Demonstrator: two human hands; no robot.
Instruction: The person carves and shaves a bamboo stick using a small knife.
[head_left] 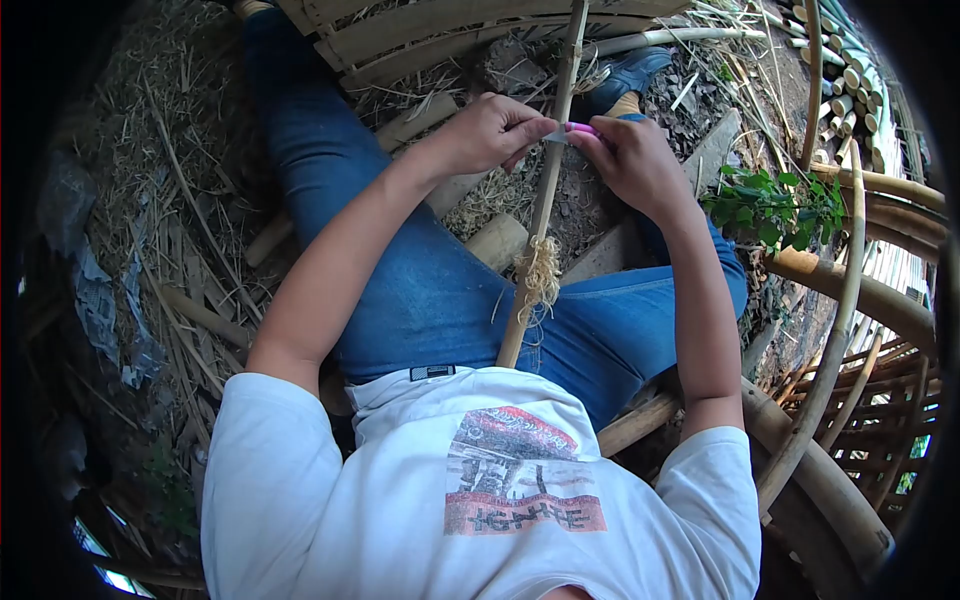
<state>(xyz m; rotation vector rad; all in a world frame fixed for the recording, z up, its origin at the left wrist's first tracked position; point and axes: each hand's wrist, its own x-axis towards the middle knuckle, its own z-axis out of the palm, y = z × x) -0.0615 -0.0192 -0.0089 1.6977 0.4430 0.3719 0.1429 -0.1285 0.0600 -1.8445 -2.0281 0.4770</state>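
A long bamboo strip [545,190] runs from my waist up between my legs and past the top edge. A tangle of fine pale shavings [540,272] clings to it partway down. My right hand [640,160] grips a small blade with a pink handle [580,127]. Its pale, flat blade [556,133] lies across the strip. On the other side, my left hand [500,130] is closed, thumb and fingers pinching at the blade's far end. How the fingertips sit there is partly hidden.
Slatted wood [410,40] stands at the top. Cut bamboo poles [850,90] are stacked upper right, near a leafy green plant [780,205]. Curved bamboo poles [830,370] frame the right side. Straw, offcuts and a torn plastic sheet [95,300] litter the ground at left.
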